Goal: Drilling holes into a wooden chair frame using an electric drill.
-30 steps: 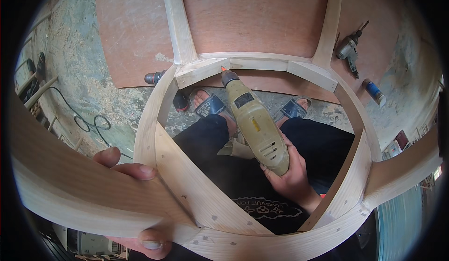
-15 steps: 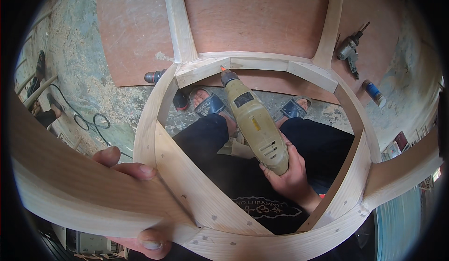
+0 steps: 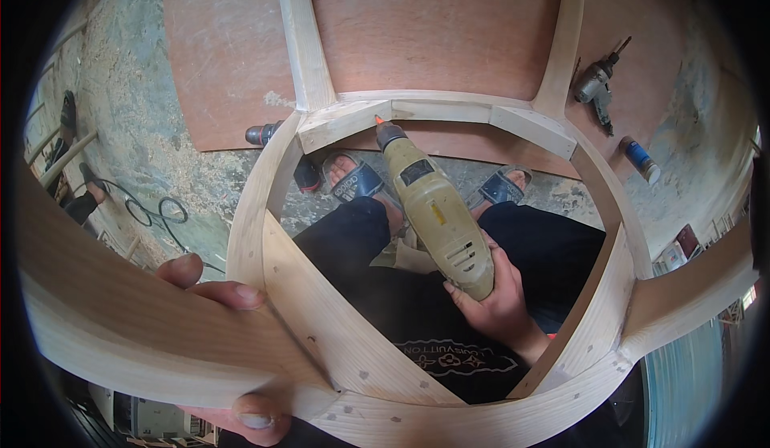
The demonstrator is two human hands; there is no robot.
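Note:
My right hand [image 3: 501, 300] is wrapped round the rear of a tan power drill [image 3: 441, 207], which points away from me inside a round wooden chair frame [image 3: 265, 159]. The drill's orange-tipped bit [image 3: 380, 120] meets the inner face of a wooden corner block [image 3: 341, 127] at the frame's far left; whether it has entered the wood I cannot tell. At the near left, my left hand [image 3: 257, 416] grips a thick curved leg [image 3: 176, 344] of the frame, fingers over the top and thumb on the near side.
A pinkish board [image 3: 433, 31] lies on the floor under the far legs. On its right rests another power tool [image 3: 595, 87], with a blue can [image 3: 639, 159] nearby. A dark tool [image 3: 263, 133] is at the left, near my sandalled feet [image 3: 357, 179]. A black cable [image 3: 152, 207] coils on the floor.
The whole view has shifted very slightly. Both hands keep their grips, and the drill stays at the same spot on the block.

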